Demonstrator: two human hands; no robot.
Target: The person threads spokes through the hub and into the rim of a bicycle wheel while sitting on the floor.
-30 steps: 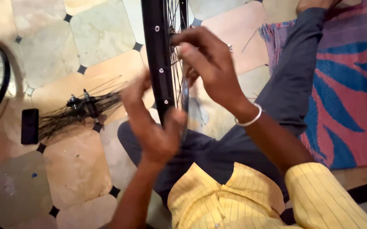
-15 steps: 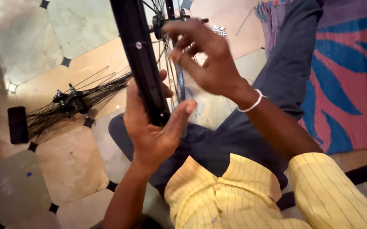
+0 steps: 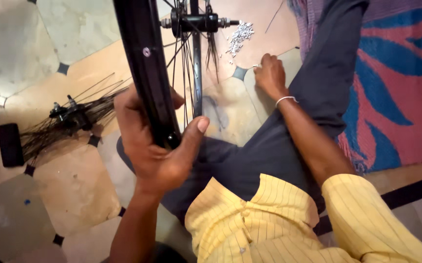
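The black wheel rim point(image 3: 145, 68) was held upright over the tiled floor point(image 3: 65, 53), its hub point(image 3: 194, 22) at the top of view. Judged stiff and fairly light, with thin bendable spokes, it was best gripped at the rim. The left hand point(image 3: 155, 146) was closed around it; the right hand point(image 3: 269, 75), fingers curled, rested on the floor near small silver nipples point(image 3: 240, 35).
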